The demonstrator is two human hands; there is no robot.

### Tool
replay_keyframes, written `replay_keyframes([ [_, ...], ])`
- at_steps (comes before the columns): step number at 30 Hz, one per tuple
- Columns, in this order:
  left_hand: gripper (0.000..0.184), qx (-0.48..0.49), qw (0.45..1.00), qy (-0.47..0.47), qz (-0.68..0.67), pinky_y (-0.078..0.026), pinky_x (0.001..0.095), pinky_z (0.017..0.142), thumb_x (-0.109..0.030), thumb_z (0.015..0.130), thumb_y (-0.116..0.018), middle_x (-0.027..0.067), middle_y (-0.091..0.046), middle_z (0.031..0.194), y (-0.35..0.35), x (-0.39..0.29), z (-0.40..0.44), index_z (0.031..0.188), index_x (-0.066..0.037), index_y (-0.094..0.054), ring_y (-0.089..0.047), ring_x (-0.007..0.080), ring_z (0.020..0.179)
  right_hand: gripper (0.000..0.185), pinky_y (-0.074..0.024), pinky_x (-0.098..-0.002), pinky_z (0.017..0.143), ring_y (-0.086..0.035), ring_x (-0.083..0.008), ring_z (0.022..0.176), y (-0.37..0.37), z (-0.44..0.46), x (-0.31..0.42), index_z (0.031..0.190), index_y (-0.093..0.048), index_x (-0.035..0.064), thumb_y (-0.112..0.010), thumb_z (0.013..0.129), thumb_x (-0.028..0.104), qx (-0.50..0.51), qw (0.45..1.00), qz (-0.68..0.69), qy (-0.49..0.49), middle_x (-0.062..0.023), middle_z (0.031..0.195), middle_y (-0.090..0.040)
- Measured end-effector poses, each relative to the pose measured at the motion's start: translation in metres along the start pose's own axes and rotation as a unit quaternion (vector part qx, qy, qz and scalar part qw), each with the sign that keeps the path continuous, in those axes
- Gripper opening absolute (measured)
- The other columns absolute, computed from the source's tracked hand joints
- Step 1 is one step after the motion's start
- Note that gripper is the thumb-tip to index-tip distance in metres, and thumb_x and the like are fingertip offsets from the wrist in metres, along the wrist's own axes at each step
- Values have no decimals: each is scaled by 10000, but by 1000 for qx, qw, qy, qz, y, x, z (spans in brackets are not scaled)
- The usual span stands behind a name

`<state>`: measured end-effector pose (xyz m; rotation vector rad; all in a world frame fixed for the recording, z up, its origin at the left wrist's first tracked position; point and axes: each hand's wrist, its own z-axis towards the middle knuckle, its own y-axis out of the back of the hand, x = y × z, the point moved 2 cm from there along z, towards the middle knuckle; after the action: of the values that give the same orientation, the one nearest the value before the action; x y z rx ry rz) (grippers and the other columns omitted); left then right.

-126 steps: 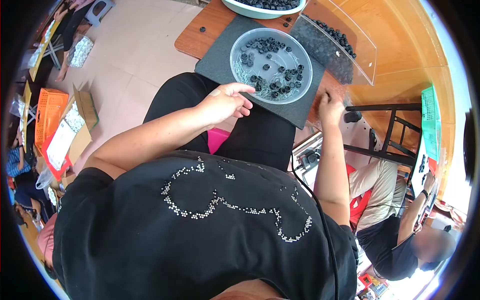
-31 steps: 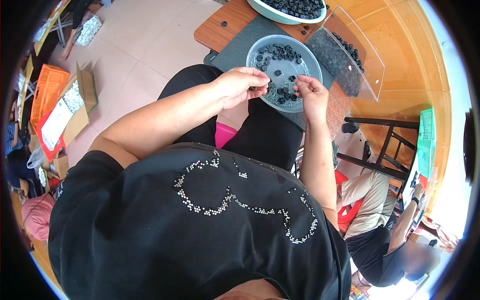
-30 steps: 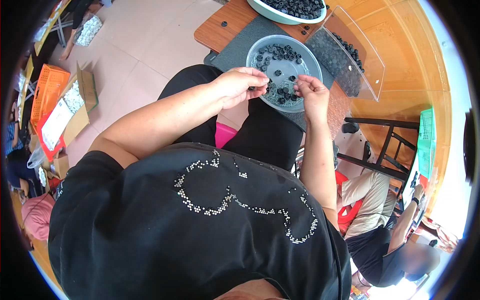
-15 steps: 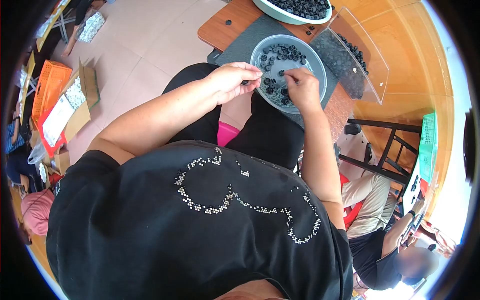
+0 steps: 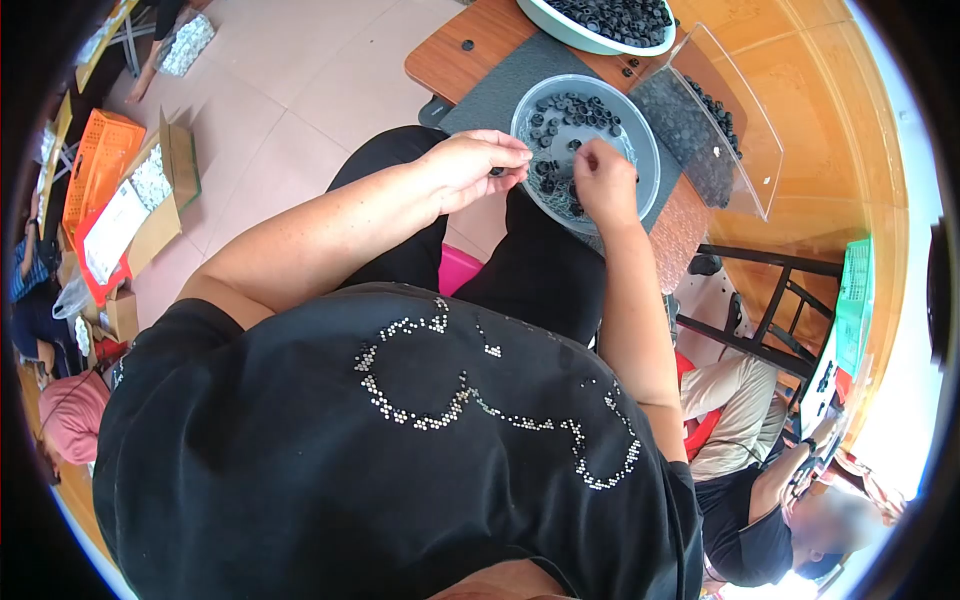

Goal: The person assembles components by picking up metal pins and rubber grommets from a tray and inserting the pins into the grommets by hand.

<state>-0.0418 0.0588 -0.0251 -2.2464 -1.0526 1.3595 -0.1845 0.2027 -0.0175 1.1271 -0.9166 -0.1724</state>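
Where a wooden table [image 5: 445,62] stands over the pale tiled floor [image 5: 330,60], near a wood-coloured wall [image 5: 820,130], a dark mat [image 5: 488,100] lies across its top and carries a clear round bowl [image 5: 650,150]. Small black caps [image 5: 580,108] are scattered in the bowl among thin pale slivers. Beyond it, a pale green basin [image 5: 575,36] is heaped with black pieces, and a clear bin [image 5: 752,150] on the right holds more. Off to the left, a cardboard box [image 5: 182,160] of white pieces stands beside an orange crate [image 5: 103,165]. The left hand [image 5: 470,170] has its grip pinched on one black cap [image 5: 497,171], just beside the bowl's rim. The right hand [image 5: 606,180] is over the bowl, fingers bent together; whether that grip holds anything, I cannot tell.
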Motion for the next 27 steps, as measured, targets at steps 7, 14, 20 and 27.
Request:
replay_keyframes([
  [7, 194, 65, 996, 31, -50, -481, 214, 715, -141, 860, -617, 45, -597, 894, -17, 4, 2, 1005, -23, -564, -579, 117, 810, 159, -414, -205, 621, -568, -90, 743, 23, -35, 4, 980, -618, -17, -564, 830, -15, 10, 824, 542, -166, -50, 831, -630],
  [14, 164, 133, 987, 60, -69, -482, 211, 719, -169, 868, -611, 29, -607, 882, -44, 10, -18, 989, -65, -574, -579, 97, 806, 245, -440, -213, 569, -564, -91, 643, 31, -71, 47, 1036, -628, 19, -551, 817, -59, -26, 895, 440, -62, -51, 799, -628],
  [20, 166, 163, 983, 56, -62, -490, 212, 701, -175, 868, -611, 20, -613, 887, -55, 10, -34, 992, -71, -574, -585, 91, 786, 194, -499, -260, 631, -615, -127, 721, 48, -81, 64, 972, -650, 9, -567, 805, -42, -108, 966, 234, 34, -104, 824, -653],
  [27, 164, 184, 979, 47, -75, -501, 210, 688, -159, 867, -609, 24, -616, 884, -66, 8, -50, 999, -71, -567, -597, 91, 784, 151, -475, -223, 668, -609, -108, 751, 69, -88, 63, 1001, -627, 1, -572, 860, 10, -61, 859, 505, -66, -85, 860, -663],
])
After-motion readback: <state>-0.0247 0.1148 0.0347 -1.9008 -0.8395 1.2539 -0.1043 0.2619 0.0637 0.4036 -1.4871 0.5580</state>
